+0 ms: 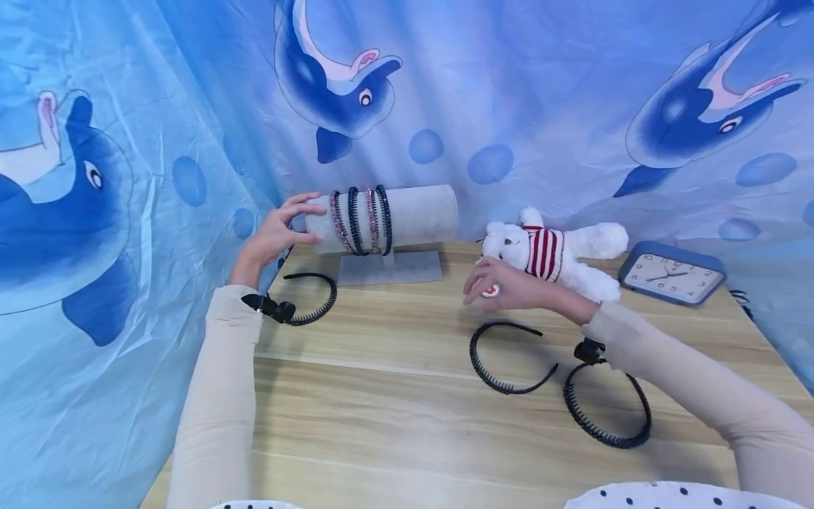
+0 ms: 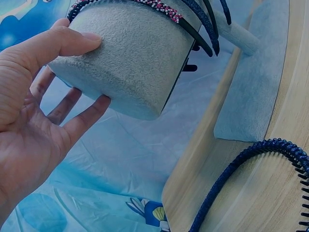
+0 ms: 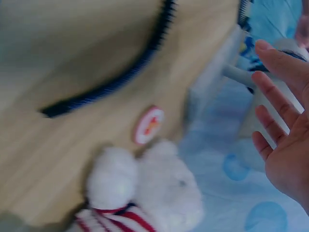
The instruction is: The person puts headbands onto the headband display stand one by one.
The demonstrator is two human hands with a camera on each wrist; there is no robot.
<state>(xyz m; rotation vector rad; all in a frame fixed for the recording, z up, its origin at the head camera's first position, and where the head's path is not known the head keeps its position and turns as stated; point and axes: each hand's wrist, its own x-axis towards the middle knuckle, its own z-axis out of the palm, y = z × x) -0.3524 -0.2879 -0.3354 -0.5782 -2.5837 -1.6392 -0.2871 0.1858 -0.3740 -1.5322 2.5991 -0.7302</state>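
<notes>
My left hand (image 1: 276, 230) grips the left end of a grey cylindrical display stand (image 1: 422, 215), thumb on one side and fingers on the other, as the left wrist view shows. Several headbands hang round the cylinder, among them a pink-speckled headband (image 1: 337, 219) and a dark headband (image 1: 385, 219). A dark toothed headband (image 1: 327, 300) lies on the table below that hand. My right hand (image 1: 515, 286) is in the air beside a white teddy bear (image 1: 509, 244) in a red-striped top, fingers loosely bent, holding nothing. Two black headbands lie nearer me, one (image 1: 486, 371) left of the other (image 1: 610, 440).
A blue clock (image 1: 673, 273) stands right of the bear. Beside the bear's head lies a small round red-and-white badge (image 3: 148, 124). A blue dolphin-print curtain (image 1: 407, 92) hangs behind and left of the wooden table (image 1: 381, 410).
</notes>
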